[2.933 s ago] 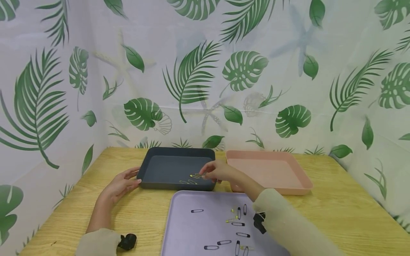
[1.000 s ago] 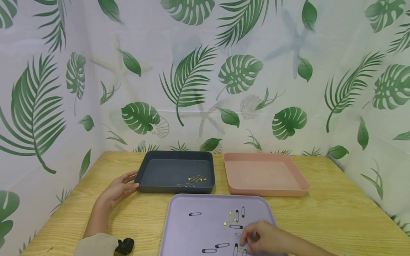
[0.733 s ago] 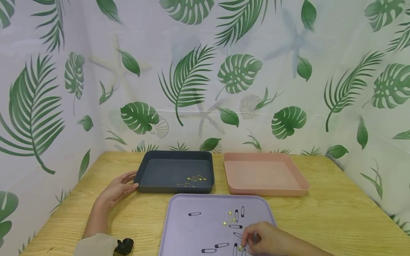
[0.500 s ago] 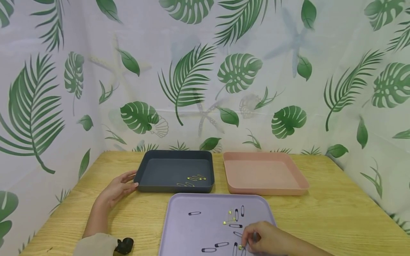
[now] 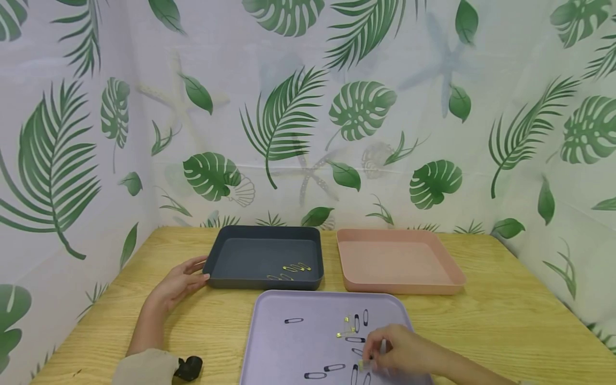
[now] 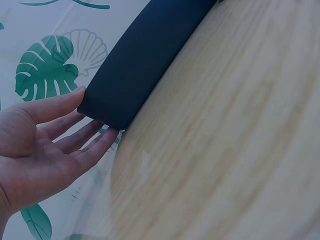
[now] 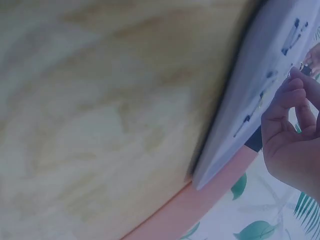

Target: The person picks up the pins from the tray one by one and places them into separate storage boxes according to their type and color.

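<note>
My left hand (image 5: 179, 283) touches the left front corner of the dark blue tray (image 5: 269, 285) with fairly straight fingers; in the left wrist view the thumb lies at the rim and the fingers (image 6: 95, 135) reach along its end wall. Inside that tray lie several gold safety pins (image 5: 295, 267). Over the right side of the lilac tray (image 5: 279, 347) my right hand (image 5: 401, 350) pinches a gold safety pin (image 5: 363, 366), blurred and partly hidden by the fingertips. Around it lie several black safety pins (image 5: 355, 339) and a few gold ones, a gold pin (image 5: 345, 334) among them.
A pink tray (image 5: 401, 287) stands right of the dark blue one, behind the lilac tray. All three sit on a wooden table (image 5: 505, 321) with a leaf-print cloth (image 5: 308, 107) hanging behind and at the sides. A black wrist camera (image 5: 189, 368) is at the left sleeve.
My right hand left gold pins in the dark blue tray, came back to the lilac tray and took hold of another, now raised slightly. The left hand stays at the dark blue tray's corner.
</note>
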Demonstrator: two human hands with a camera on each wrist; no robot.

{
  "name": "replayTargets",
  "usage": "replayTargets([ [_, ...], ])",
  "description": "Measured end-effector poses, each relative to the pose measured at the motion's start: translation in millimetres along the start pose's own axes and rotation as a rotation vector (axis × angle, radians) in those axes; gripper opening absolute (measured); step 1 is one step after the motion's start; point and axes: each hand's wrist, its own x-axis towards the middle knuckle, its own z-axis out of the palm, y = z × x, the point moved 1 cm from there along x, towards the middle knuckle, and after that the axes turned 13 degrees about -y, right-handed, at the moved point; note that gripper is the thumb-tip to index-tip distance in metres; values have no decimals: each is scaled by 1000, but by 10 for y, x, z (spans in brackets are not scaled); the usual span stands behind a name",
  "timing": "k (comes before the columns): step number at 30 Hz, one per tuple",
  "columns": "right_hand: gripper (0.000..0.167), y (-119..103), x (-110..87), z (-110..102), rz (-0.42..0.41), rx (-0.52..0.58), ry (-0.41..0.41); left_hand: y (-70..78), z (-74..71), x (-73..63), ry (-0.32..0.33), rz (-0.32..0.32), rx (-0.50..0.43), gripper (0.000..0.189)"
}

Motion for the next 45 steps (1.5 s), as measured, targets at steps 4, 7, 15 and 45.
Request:
replayTargets([
  [4, 17, -35, 50, -106, 67, 33, -2, -3, -3, 6, -1, 5, -1, 65],
  [7, 15, -63, 92, -197, 96, 50, 2, -4, -5, 10, -2, 8, -2, 65],
  [15, 8, -123, 213, -388, 163, 84, 7, -4, 0, 14, 2, 5, -3, 64],
  [45, 7, -114, 845, -569, 210, 34, 83, 16, 8, -8, 4, 0, -1, 65],
])
